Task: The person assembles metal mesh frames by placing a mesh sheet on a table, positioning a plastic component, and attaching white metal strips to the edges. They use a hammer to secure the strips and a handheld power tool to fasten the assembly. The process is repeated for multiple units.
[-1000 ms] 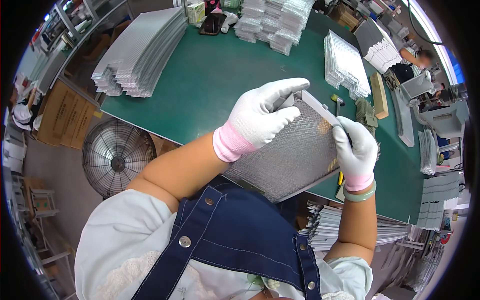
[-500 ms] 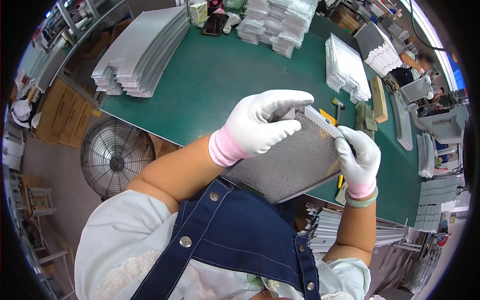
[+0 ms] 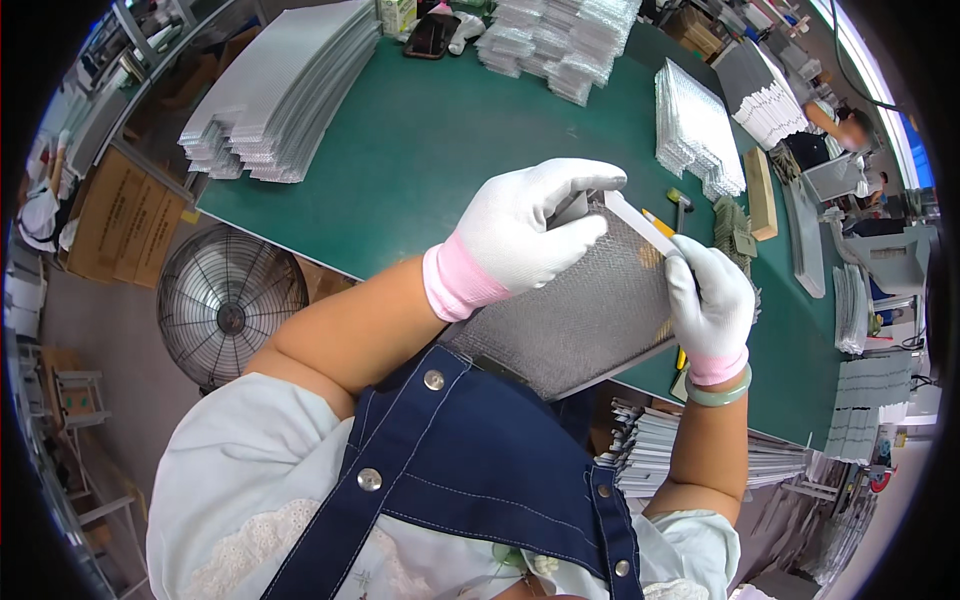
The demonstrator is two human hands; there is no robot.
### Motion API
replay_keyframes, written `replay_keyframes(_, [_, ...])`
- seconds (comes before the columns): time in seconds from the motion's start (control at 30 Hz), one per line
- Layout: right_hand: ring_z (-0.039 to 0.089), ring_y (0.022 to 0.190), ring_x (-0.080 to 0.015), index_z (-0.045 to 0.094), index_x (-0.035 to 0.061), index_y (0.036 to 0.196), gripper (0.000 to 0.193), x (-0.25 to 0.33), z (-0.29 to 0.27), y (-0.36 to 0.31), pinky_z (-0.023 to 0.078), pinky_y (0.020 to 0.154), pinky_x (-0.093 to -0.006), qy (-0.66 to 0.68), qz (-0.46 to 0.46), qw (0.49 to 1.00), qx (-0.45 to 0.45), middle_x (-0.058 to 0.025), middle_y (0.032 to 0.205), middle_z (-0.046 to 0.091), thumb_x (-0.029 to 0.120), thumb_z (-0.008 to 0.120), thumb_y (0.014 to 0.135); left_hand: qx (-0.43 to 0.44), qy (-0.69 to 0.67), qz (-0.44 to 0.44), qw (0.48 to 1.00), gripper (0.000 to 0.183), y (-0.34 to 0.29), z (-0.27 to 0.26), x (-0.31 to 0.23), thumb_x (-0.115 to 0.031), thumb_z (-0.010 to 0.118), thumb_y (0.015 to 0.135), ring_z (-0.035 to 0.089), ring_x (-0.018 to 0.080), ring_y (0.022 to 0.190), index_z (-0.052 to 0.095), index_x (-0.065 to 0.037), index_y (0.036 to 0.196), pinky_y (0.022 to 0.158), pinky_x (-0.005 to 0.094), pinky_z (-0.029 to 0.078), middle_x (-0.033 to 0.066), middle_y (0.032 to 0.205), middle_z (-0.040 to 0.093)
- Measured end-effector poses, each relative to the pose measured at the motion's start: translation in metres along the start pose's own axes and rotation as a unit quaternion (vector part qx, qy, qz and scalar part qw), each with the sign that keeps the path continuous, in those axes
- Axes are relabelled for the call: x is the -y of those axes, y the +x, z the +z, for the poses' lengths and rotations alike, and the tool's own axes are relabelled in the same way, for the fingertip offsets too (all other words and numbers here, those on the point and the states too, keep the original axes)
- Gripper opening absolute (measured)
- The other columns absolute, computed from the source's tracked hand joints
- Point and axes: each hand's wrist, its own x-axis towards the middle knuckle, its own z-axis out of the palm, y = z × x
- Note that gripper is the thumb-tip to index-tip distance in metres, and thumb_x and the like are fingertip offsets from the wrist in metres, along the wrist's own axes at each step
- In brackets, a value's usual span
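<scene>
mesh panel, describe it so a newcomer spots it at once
Find the green table, then its near edge, by the navy apron. There the white-gloved right hand grips the pale rim of a grey mesh panel, left hand at its far corner. Unlike the silvery stacks beyond, it is one piece, held.

A green-topped worktable (image 3: 450, 120) is filling the middle of the room, its edges bending toward the rim. Grey floor (image 3: 105, 325) is showing on the left, where a round caged fan (image 3: 231, 318) is standing near the table's edge. Brown cardboard boxes (image 3: 118, 220) are standing beyond it, below a metal rack (image 3: 133, 30). A pale-framed stand (image 3: 82, 382) is sitting at the far left. A white strip (image 3: 873, 70), window or lamp being unclear, is glowing along the upper right.
</scene>
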Motion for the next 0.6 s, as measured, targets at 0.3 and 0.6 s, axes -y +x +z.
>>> replay_keyframes(0.3, [0.063, 0.065, -0.0283, 0.068, 0.0057, 0.104, 0.024, 0.015, 0.030, 0.020, 0.049, 0.060, -0.0376, -0.046, -0.078, 0.992, -0.085, -0.0104, 0.073, 0.062, 0.021, 0.072, 0.085, -0.089, -0.088, -0.049, 0.991, 0.031, 0.002, 0.009, -0.004, 0.003, 0.066, 0.089, 0.056, 0.0029, 0.077, 0.060, 0.002, 0.119, 0.066, 0.0174, 0.046, 0.0020, 0.094, 0.064])
replay_keyframes(0.6, [0.063, 0.077, -0.0321, 0.064, 0.0019, 0.116, 0.040, 0.013, 0.028, 0.021, 0.050, 0.069, -0.0402, -0.041, -0.125, 0.989, -0.069, -0.0138, 0.086, 0.064, 0.026, 0.071, 0.085, 0.000, -0.119, 0.085, 0.989, 0.042, 0.002, -0.007, 0.031, 0.005, 0.064, 0.089, 0.055, 0.0089, 0.092, 0.052, -0.002, 0.129, 0.081, 0.0243, 0.048, 0.0053, 0.108, 0.060])
